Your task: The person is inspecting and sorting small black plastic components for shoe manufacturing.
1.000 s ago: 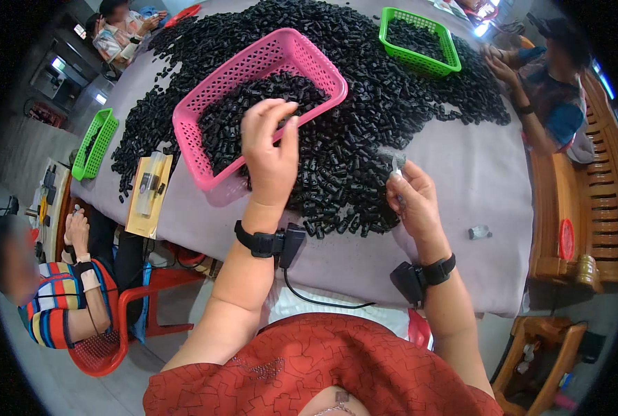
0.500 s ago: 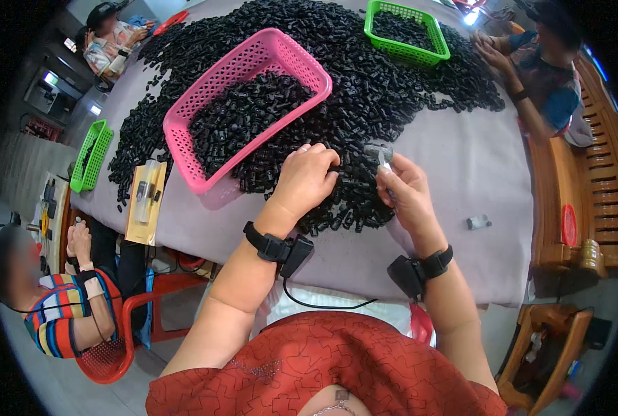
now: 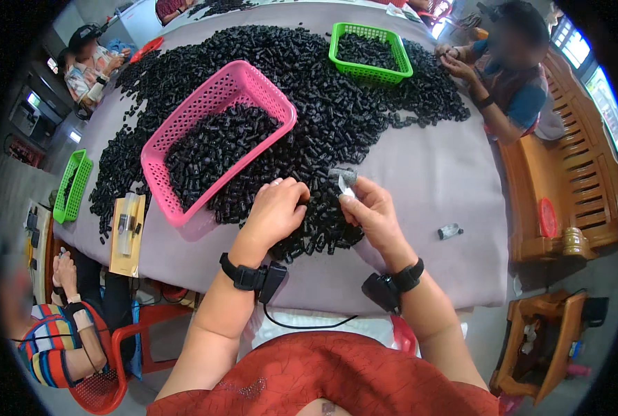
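A large heap of small black cylindrical pieces (image 3: 267,55) covers much of the grey-clothed table (image 3: 447,173). My left hand (image 3: 277,210) rests at the heap's near edge, knuckles up and fingers curled down. Whatever its fingertips hold, if anything, is hidden beneath. Just right of it, my right hand (image 3: 375,215) pinches a small white and grey translucent piece (image 3: 347,182) between thumb and fingers, over the edge of the heap. A pink perforated basket (image 3: 286,114), partly filled with the same black pieces, sits beyond my left hand.
Green baskets stand at the far right (image 3: 372,73) and left edge (image 3: 80,182). A clear tube lies on a yellow board (image 3: 123,263); a small grey clear piece (image 3: 450,231) lies at right. Other people sit round the table, beside a red chair (image 3: 119,353) and a wooden bench (image 3: 527,173).
The whole view has shifted, so the table and baskets appear further left. My hands stay close together at the heap's near edge, the right one still pinching the white and grey piece.
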### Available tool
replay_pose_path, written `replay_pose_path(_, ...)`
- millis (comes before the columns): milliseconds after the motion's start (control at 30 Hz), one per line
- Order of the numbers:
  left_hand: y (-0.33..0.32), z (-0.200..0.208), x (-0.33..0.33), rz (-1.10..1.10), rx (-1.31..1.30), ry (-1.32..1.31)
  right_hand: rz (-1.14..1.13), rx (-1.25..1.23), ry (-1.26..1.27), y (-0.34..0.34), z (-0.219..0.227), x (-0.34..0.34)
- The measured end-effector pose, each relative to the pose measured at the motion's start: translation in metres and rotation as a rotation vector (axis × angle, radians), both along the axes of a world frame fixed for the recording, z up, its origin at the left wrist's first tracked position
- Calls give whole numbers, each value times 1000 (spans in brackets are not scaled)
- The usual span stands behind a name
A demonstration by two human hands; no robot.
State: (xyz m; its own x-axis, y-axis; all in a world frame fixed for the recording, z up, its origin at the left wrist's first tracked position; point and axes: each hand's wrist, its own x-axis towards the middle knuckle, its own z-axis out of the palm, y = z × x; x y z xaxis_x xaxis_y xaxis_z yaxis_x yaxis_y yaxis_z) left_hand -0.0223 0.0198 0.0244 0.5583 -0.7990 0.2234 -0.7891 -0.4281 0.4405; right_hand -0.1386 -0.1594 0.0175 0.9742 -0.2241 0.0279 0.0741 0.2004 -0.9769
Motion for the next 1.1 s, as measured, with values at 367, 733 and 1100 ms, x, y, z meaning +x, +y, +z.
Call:
replay_pose_path(367, -10, -4, 5, -5, -655, 1093, 42, -158, -11, 8, 15, -3)
replay_pose_path(733, -16, -11, -3, -84, -794, 1704, 118, -91, -43, 14, 19, -5)
replay_pose_path(1100, -13, -13, -1, -177, -807, 1777, 177, 38, -4, 13, 17, -5)
